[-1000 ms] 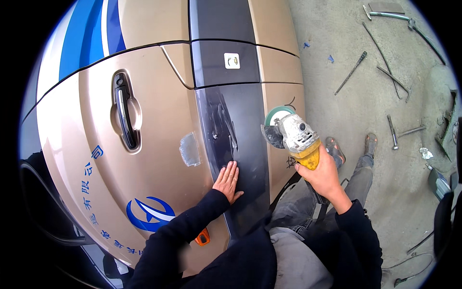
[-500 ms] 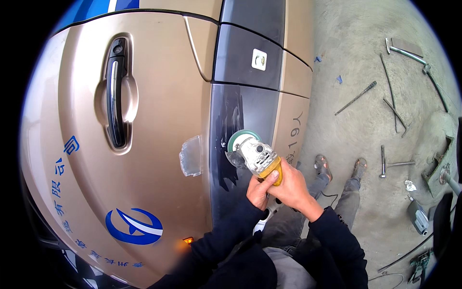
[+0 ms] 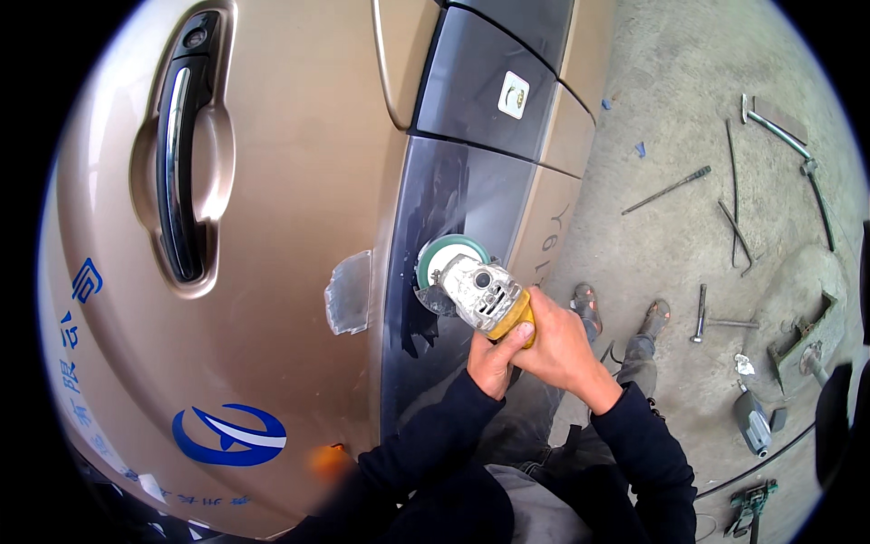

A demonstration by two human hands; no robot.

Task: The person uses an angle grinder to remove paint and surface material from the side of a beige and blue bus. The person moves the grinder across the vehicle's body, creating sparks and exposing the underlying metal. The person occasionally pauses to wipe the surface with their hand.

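Both my hands are closed round a yellow-and-grey angle grinder [image 3: 494,304], its body worn and scuffed. My right hand [image 3: 566,349] wraps the yellow rear part, and my left hand [image 3: 494,363] grips it from the left with the thumb on top. At its front, a green-rimmed disc [image 3: 453,254] lies against the dark grey band [image 3: 485,186] along the vehicle's side. Glossy black streaks and a dulled area surround the disc. The side facing the panel is hidden, so I cannot tell how the disc's face meets it.
Left of the band is the gold door [image 3: 290,181] with a black-and-chrome handle [image 3: 181,163] and a grey patch [image 3: 349,292]. On the concrete floor [image 3: 671,245] at the right lie a hammer [image 3: 702,313], several metal bars, a grey power tool [image 3: 752,422] and a cable [image 3: 761,467].
The grinder's disc has shifted slightly left on the dark band, with both hands still on the tool. My view has tilted and come closer to the door.
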